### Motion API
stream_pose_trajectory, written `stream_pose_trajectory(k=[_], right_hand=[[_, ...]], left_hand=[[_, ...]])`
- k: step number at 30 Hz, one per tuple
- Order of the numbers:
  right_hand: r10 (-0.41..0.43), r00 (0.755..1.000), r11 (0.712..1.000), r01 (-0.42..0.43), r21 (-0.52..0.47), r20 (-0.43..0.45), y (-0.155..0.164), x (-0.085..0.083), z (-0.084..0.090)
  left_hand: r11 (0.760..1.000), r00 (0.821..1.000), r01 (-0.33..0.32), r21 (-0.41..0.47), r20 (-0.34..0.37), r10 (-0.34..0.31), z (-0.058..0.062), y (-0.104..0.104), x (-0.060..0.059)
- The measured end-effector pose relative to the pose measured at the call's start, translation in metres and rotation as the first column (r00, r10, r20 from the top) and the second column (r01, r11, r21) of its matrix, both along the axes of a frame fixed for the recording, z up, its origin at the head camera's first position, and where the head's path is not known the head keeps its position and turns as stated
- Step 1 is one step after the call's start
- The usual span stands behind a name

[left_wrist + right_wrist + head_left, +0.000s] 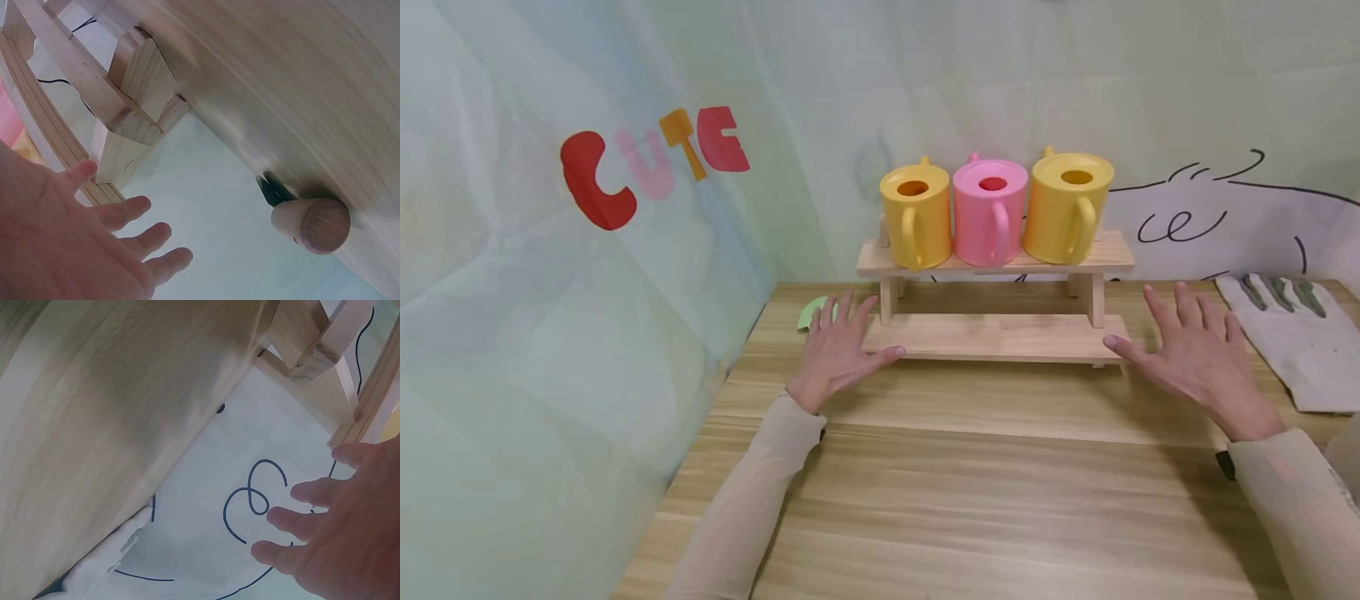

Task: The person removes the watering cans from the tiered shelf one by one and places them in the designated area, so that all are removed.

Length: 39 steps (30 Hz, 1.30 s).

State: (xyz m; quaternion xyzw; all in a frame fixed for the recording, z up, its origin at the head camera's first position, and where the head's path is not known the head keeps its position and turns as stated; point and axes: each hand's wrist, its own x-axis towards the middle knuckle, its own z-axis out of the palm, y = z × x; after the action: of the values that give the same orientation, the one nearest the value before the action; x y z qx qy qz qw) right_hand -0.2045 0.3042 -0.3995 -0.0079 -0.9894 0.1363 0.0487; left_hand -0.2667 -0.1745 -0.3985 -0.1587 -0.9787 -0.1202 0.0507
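A two-tier wooden shelf point(992, 337) stands at the back of the wooden table point(970, 492). On its top board sit a yellow cup point(917, 217), a pink cup point(990, 212) and a larger yellow cup point(1066, 208), handles toward me. My left hand point(838, 350) lies palm down with fingers spread at the lower board's left end, thumb tip by its front corner. At the right end my right hand point(1195, 354) is spread the same way, thumb by that corner. Neither hand holds anything. The wrist views show the left hand point(94, 244) and the right hand point(337, 537) with straight fingers beside the shelf legs point(134, 81) point(312, 344).
A white cloth point(1292, 342) with green stripes lies at the table's right edge. A small green piece point(812, 311) sits behind my left hand, next to a round wooden knob point(310, 225). A pale backdrop with red and pink letters point(647, 162) closes off the back and left.
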Motion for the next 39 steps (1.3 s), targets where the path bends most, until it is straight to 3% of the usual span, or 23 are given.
stream_pose_trajectory(k=[7, 15, 25, 32, 39], right_hand=[[0.01, 1.0, 1.0, -0.01, -0.001, 0.013, 0.0, 0.002, -0.002], [0.009, 1.0, 1.0, -0.009, -0.01, -0.009, -0.001, 0.003, 0.002], [-0.031, 0.996, 0.994, 0.022, -0.103, -0.087, -0.011, 0.006, 0.013], [-0.03, 0.979, 0.977, -0.014, -0.212, -0.201, -0.023, 0.009, 0.027], [-0.097, 0.957, 0.936, -0.006, -0.353, -0.272, -0.044, 0.013, 0.045]], left_hand=[[1.0, 0.999, -0.015, 0.025, 0.04, 0.014, -0.002, 0.001, -0.001], [1.0, 1.0, 0.001, 0.022, 0.03, -0.002, -0.001, 0.001, -0.001], [0.993, 0.984, -0.054, 0.107, 0.174, 0.035, 0.003, 0.003, -0.007], [0.957, 0.961, -0.117, 0.267, 0.274, 0.041, 0.004, 0.003, -0.012], [0.9, 0.904, -0.213, 0.381, 0.425, 0.034, 0.002, 0.0, -0.016]])
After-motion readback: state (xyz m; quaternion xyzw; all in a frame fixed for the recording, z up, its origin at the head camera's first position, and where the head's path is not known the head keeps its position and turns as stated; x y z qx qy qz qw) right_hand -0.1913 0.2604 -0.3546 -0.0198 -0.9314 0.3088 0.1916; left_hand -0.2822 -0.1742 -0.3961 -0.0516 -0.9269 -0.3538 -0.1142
